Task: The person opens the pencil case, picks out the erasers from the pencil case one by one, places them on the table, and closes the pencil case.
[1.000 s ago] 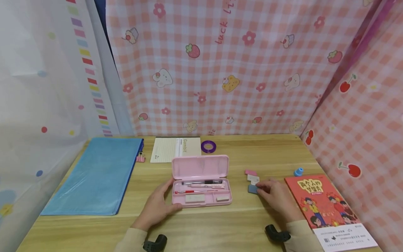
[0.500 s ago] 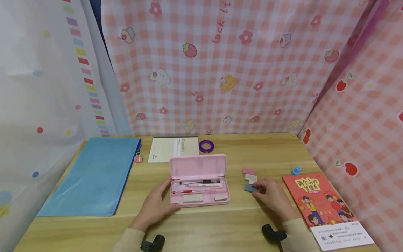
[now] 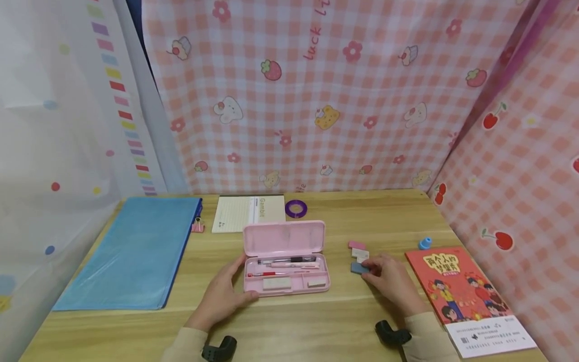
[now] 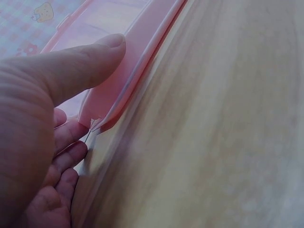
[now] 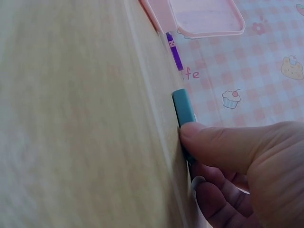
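- Head view: the pink plastic pencil case with a raised lid (image 3: 284, 239) sits in the middle of the wooden surface (image 3: 289, 329), its lid leaning up on the far side, so the tray faces the person and both compartment rows can be reached.
- The left hand (image 3: 221, 297) grips the left end of that case, thumb at the near corner and fingers round the side; the left wrist view shows the thumb laid over the wall and the fingers bent in at the corner. It is parted just enough to span that end, probably to steady the case.
- The right hand (image 3: 391, 282) pinches the right end of a small blue rectangular block, perhaps an eraser (image 3: 357, 268); thumb and fingertip are nearly closed, with only the block's thickness or width between them.
- This blue block lies to the right of the case, well apart from it, and seems to rest on the surface; a hold at one end leaves its left part uncovered.
- Just beyond it, a white block (image 3: 360, 253) and a small pink block (image 3: 357, 245) run in a staggered line toward the far side.
- Inside the case, slim pens lie lengthwise in the far compartment, likely because only that one is long enough; a white rectangular block (image 3: 277, 283) lies in the near left compartment.
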Demonstrator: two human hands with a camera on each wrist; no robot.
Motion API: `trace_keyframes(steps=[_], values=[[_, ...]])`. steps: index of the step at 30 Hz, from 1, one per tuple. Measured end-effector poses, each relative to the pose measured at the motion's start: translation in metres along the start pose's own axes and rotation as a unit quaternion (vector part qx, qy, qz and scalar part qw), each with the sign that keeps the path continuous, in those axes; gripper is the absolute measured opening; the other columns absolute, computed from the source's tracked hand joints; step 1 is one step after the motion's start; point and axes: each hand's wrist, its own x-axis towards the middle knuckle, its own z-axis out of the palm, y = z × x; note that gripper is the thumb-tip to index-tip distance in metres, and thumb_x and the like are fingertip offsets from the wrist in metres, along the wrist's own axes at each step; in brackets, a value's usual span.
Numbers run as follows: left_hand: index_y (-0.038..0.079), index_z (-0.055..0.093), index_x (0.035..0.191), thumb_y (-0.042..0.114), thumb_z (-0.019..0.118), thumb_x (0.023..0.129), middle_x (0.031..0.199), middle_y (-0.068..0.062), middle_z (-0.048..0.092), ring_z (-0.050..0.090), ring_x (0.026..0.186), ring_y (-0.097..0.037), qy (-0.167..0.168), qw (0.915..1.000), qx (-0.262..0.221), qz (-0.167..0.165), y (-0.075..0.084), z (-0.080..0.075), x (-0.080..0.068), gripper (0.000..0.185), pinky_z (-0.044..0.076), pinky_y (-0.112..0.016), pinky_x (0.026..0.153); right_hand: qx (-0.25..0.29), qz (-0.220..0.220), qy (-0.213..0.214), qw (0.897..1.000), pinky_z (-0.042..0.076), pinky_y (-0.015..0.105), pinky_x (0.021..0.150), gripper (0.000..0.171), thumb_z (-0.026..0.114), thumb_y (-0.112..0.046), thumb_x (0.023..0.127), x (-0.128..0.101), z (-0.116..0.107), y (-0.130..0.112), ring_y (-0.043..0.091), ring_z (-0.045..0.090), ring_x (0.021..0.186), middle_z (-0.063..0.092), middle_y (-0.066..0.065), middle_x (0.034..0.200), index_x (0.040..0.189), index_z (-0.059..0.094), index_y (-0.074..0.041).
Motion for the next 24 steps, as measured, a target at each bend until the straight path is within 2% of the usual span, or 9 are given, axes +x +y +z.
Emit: trace_keyframes(steps=[19, 24], values=[[0.018, 0.031, 0.151, 0.053, 0.083, 0.064, 0.154, -0.006, 0.032, 0.029, 0.14, -0.03, -0.001, 0.9999, -0.002, 0.01, -0.001, -0.001, 0.0, 0.107, 0.025, -0.053, 0.113, 0.0, -0.02, 0.023, 1.0, 0.046, 0.024, 0.059, 0.019, 0.08, -0.016, 0.078, -0.002, 0.0, 0.0, 0.011, 0.052, 0.07, 0.06, -0.002, 0.082, 0.096, 0.074, -0.011], [0.018, 0.032, 0.151, 0.051, 0.085, 0.064, 0.154, -0.005, 0.033, 0.029, 0.14, -0.031, 0.002, 0.9999, -0.006, 0.011, -0.001, 0.0, -0.001, 0.107, 0.024, -0.054, 0.113, 0.004, -0.031, 0.035, 0.999, 0.048, 0.023, 0.06, 0.02, 0.08, -0.018, 0.079, -0.003, -0.003, -0.01, 0.009, 0.054, 0.071, 0.06, -0.004, 0.082, 0.097, 0.074, -0.012]])
